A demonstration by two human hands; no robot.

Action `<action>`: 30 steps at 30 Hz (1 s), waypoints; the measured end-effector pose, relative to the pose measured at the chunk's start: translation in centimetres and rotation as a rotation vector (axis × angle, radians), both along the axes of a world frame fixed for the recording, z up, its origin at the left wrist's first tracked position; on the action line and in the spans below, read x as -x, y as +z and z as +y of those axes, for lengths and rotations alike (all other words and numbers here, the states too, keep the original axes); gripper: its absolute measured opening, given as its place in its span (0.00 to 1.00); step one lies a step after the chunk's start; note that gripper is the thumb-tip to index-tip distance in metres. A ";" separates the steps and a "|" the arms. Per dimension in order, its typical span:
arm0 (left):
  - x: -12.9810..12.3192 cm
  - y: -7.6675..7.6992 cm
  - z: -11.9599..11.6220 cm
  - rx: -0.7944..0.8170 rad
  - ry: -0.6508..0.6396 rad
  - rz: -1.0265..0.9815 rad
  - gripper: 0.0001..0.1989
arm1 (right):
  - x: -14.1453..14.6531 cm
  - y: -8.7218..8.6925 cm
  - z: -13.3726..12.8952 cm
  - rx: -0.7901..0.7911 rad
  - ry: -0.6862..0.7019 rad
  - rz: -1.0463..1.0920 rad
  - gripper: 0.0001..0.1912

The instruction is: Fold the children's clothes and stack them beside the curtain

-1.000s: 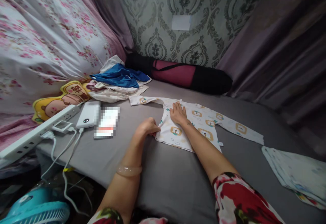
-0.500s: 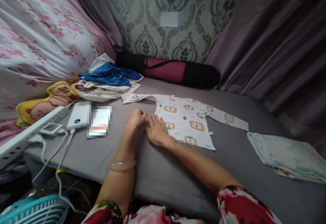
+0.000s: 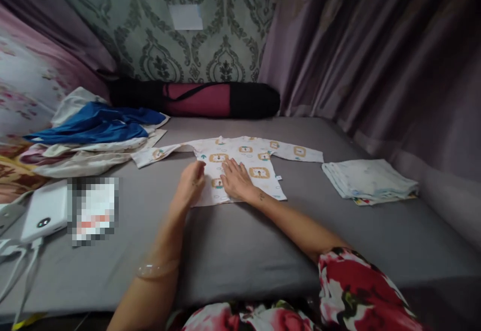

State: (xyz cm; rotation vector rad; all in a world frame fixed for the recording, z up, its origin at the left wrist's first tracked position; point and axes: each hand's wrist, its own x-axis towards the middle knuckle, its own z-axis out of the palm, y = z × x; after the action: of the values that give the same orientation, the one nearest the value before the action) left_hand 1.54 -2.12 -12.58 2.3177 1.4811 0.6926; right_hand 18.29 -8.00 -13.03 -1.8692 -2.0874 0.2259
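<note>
A small white long-sleeved shirt (image 3: 240, 158), printed with orange lion faces and green leaves, lies spread on the grey bed sheet with both sleeves stretched out sideways. My right hand (image 3: 237, 179) rests flat on the lower middle of the shirt, fingers extended and slightly apart. At the shirt's left side edge, my left hand (image 3: 191, 183) is closed with its fingers curled on the fabric; its fingertips are partly hidden. A clear bangle (image 3: 150, 271) circles my left forearm.
Folded pale clothes (image 3: 370, 178) lie to the right. A heap with blue cloth (image 3: 93, 123) sits at the back left. Near me on the left are a white power bank (image 3: 47, 210) with cables and a blurred-out item (image 3: 95, 208). A long black and maroon bag (image 3: 199, 100) lies along the wall.
My view has turned to the right. My right hand has moved further onto the shirt, and my left hand has come from the bare sheet to the shirt's left edge.
</note>
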 end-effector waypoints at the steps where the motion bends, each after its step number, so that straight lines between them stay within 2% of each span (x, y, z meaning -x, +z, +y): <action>1: -0.9 -0.5 -0.3 -0.021 -0.074 0.029 0.20 | -0.3 -0.5 0.0 0.022 -0.011 -0.028 0.27; 3: -2.3 -1.6 -1.1 -0.037 -0.155 0.133 0.22 | -0.4 -1.1 -0.1 0.058 -0.007 -0.053 0.29; 4: -2.9 -2.0 -1.5 -0.034 -0.158 0.198 0.23 | -0.5 -1.2 -0.3 0.070 -0.006 -0.057 0.29; 7: -3.5 -2.8 -2.5 -0.036 -0.095 0.370 0.26 | -0.9 -1.1 -0.9 0.093 -0.015 -0.056 0.30; 10: -3.1 -2.7 -3.1 -0.037 -0.064 0.468 0.29 | -2.4 -0.9 -1.8 0.109 -0.062 -0.069 0.31; 16: -2.6 -2.6 -3.0 -0.034 -0.065 0.510 0.32 | -7.0 -1.2 -4.3 0.115 -0.196 -0.127 0.31; 23: -2.1 -2.5 -2.9 -0.020 -0.111 0.556 0.32 | -11.4 -1.4 -7.5 0.171 -0.266 -0.161 0.32; 27: -2.0 -2.7 -2.8 -0.046 -0.123 0.568 0.32 | -13.9 -0.6 -8.8 0.197 -0.227 -0.132 0.31; 30: -1.9 -3.2 -2.7 -0.082 -0.124 0.548 0.31 | -16.4 0.8 -7.8 0.253 -0.118 0.027 0.27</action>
State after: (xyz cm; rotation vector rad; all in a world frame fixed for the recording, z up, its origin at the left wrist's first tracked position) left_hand 3.44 -4.84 -15.79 2.7798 1.5112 0.0785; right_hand 34.73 -15.81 -12.21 -2.1126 -2.0002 0.5042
